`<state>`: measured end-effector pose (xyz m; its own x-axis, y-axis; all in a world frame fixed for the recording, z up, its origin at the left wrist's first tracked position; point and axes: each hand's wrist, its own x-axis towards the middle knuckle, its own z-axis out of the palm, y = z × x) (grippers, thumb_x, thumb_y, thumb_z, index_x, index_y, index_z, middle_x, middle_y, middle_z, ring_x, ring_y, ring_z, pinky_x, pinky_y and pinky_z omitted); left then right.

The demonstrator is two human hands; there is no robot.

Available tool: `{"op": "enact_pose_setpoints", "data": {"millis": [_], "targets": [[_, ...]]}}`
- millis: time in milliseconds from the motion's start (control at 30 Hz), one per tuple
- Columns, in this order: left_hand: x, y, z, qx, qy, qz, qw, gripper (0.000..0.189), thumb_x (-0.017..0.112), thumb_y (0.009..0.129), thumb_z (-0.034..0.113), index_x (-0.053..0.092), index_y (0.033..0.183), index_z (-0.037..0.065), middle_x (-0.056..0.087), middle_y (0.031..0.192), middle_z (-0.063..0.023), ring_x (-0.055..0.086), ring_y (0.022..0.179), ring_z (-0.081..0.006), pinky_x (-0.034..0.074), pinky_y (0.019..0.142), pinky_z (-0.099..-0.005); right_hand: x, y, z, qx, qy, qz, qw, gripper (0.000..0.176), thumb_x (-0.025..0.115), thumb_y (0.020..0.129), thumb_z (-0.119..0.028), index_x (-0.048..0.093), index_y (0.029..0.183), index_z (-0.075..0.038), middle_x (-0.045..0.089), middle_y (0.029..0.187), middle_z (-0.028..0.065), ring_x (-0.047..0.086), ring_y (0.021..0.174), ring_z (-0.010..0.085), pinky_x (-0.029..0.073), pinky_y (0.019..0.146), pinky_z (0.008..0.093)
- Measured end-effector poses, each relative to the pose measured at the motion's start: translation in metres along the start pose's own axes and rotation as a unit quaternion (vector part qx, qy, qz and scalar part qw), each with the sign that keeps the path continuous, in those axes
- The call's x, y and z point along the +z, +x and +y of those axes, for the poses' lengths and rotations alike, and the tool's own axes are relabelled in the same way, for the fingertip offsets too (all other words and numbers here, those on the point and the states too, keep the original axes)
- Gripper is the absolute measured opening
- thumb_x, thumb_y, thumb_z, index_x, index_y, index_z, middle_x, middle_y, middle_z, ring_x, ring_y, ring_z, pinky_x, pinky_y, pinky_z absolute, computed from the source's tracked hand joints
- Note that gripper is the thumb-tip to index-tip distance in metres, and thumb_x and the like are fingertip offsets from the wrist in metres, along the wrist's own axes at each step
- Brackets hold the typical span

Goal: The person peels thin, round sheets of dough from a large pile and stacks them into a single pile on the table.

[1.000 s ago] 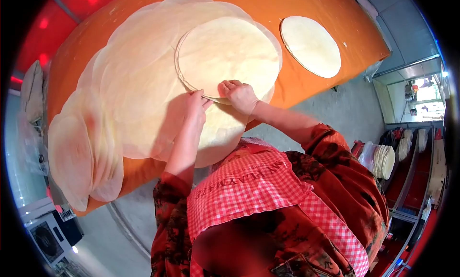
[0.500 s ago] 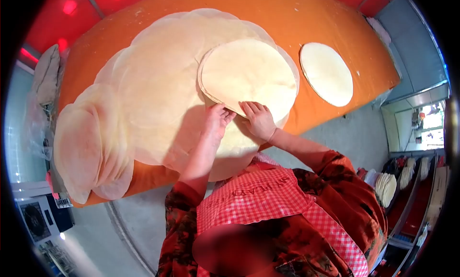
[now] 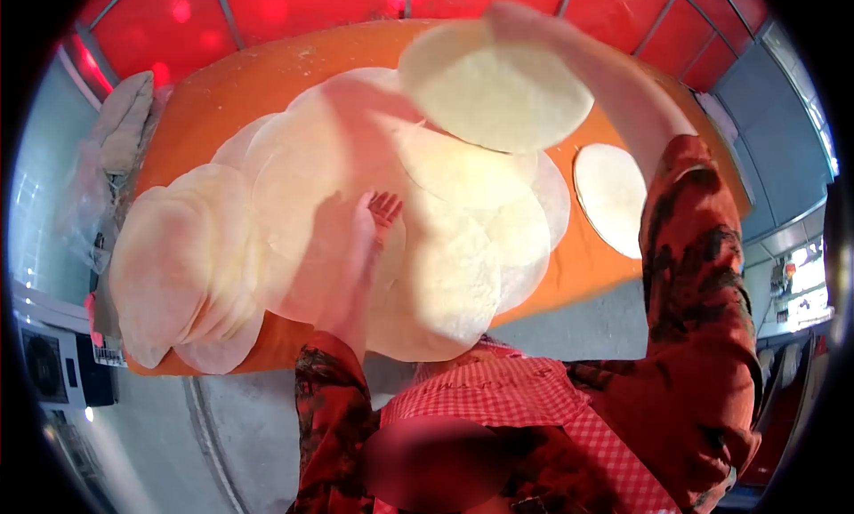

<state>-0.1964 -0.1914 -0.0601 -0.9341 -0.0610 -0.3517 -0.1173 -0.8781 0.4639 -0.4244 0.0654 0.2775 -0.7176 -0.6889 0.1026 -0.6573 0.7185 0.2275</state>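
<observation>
A thin round flatbread sheet (image 3: 494, 92) hangs raised over the far part of the table, its lower edge curved toward me. My right hand (image 3: 520, 23), blurred by motion, grips it at its far edge with the arm stretched out. Beneath lies another pale flatbread (image 3: 471, 172), on top of a wide spread of overlapping thin sheets (image 3: 298, 167). My left hand (image 3: 382, 210) is held low above that spread, palm partly turned up, fingers loosely apart and nothing in them.
Several fanned sheets (image 3: 169, 265) overlap at the table's left end. A small round stack (image 3: 611, 198) lies on the orange tablecloth (image 3: 560, 278) at right. Red panels (image 3: 311, 16) stand behind the table. A white appliance (image 3: 49, 363) is at lower left.
My right hand has lifted a sheet from the round stack and carried it up and away from me. My left hand has let go and moved slightly left. The view has shifted.
</observation>
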Motion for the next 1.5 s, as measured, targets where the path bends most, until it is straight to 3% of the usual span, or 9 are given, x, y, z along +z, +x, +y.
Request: {"op": "enact_pose_setpoints", "data": {"millis": [67,167,233,367,800,933,1067,1267,1500], "targets": [[-0.008,0.014,0.025,0.028,-0.014,0.039,0.999,0.023,0.058,0.091,0.025,0.052,0.097,0.004,0.060,0.106,-0.0156,0.060,0.100,-0.0309,0.052,0.086,-0.0483,-0.055,0.044,-0.003,0.138,0.067,0.027,0.988,0.028,0.054,0.078,-0.011,0.070,0.101,-0.010,0.068,0.091,0.0158,0.067,0.085,0.0304,0.053,0.071,0.0443],[-0.031,0.047,0.052,0.039,-0.020,0.072,0.996,0.027,0.058,0.092,0.026,0.050,0.101,0.003,0.056,0.110,-0.0155,0.055,0.107,-0.0307,0.050,0.091,-0.0486,-0.040,0.081,-0.006,0.050,-0.173,0.340,0.923,0.015,0.059,0.074,-0.015,0.067,0.069,-0.004,0.065,0.065,0.0167,0.062,0.057,0.0316,0.047,0.051,0.0419],[-0.033,0.064,0.064,0.051,-0.022,0.105,0.993,0.032,0.058,0.092,0.027,0.049,0.108,0.001,0.053,0.112,-0.0160,0.052,0.111,-0.0305,0.048,0.095,-0.0487,-0.041,0.052,-0.086,0.036,-0.038,0.178,0.983,0.029,0.053,0.080,-0.011,0.069,0.104,-0.014,0.069,0.090,0.0143,0.068,0.083,0.0310,0.053,0.069,0.0441],[-0.018,0.081,0.064,0.086,-0.037,0.204,0.974,0.044,0.057,0.092,0.027,0.045,0.122,-0.003,0.049,0.119,-0.0179,0.049,0.114,-0.0303,0.043,0.102,-0.0485,0.195,0.111,-0.139,-0.087,0.178,0.357,0.913,0.018,0.054,0.089,-0.022,0.069,0.096,-0.014,0.068,0.083,0.0143,0.067,0.073,0.0309,0.054,0.063,0.0417],[-0.039,0.092,0.060,0.113,-0.065,0.131,0.983,0.029,0.054,0.095,0.024,0.050,0.112,0.001,0.052,0.118,-0.0156,0.051,0.112,-0.0333,0.045,0.100,-0.0458,0.301,0.097,-0.255,-0.078,0.106,0.079,0.988,0.007,0.058,0.071,-0.014,0.063,0.069,-0.010,0.065,0.069,0.0062,0.066,0.066,0.0235,0.050,0.053,0.0410],[-0.028,0.084,0.069,0.125,-0.036,0.075,0.989,0.034,0.052,0.096,0.028,0.049,0.115,0.000,0.051,0.121,-0.0172,0.048,0.119,-0.0363,0.042,0.104,-0.0496,0.316,0.084,-0.254,-0.126,0.175,0.306,0.927,0.014,0.059,0.070,-0.014,0.061,0.083,-0.007,0.065,0.076,0.0084,0.065,0.081,0.0268,0.052,0.060,0.0396],[-0.024,0.089,0.074,0.102,-0.057,0.097,0.988,0.040,0.048,0.098,0.033,0.047,0.121,0.001,0.049,0.129,-0.0184,0.045,0.124,-0.0365,0.040,0.105,-0.0507,0.285,0.088,-0.248,-0.093,0.173,0.049,0.979,0.029,0.061,0.069,-0.016,0.055,0.095,-0.004,0.062,0.098,0.0108,0.062,0.094,0.0251,0.052,0.068,0.0388],[-0.019,0.089,0.079,0.096,-0.071,0.094,0.988,0.043,0.045,0.098,0.039,0.046,0.123,0.003,0.045,0.137,-0.0192,0.043,0.129,-0.0344,0.040,0.104,-0.0492,0.303,0.063,-0.246,-0.134,0.191,0.310,0.922,0.050,0.070,0.073,-0.026,0.058,0.119,-0.012,0.064,0.110,0.0058,0.063,0.099,0.0255,0.052,0.069,0.0404],[0.013,0.087,0.087,0.086,-0.054,0.053,0.993,0.043,0.048,0.097,0.038,0.043,0.124,0.005,0.046,0.134,-0.0196,0.041,0.130,-0.0355,0.036,0.106,-0.0529,0.295,0.142,-0.199,-0.034,0.352,0.097,0.930,0.043,0.063,0.080,-0.023,0.061,0.122,-0.016,0.067,0.102,0.0166,0.064,0.094,0.0336,0.050,0.082,0.0442]]}}
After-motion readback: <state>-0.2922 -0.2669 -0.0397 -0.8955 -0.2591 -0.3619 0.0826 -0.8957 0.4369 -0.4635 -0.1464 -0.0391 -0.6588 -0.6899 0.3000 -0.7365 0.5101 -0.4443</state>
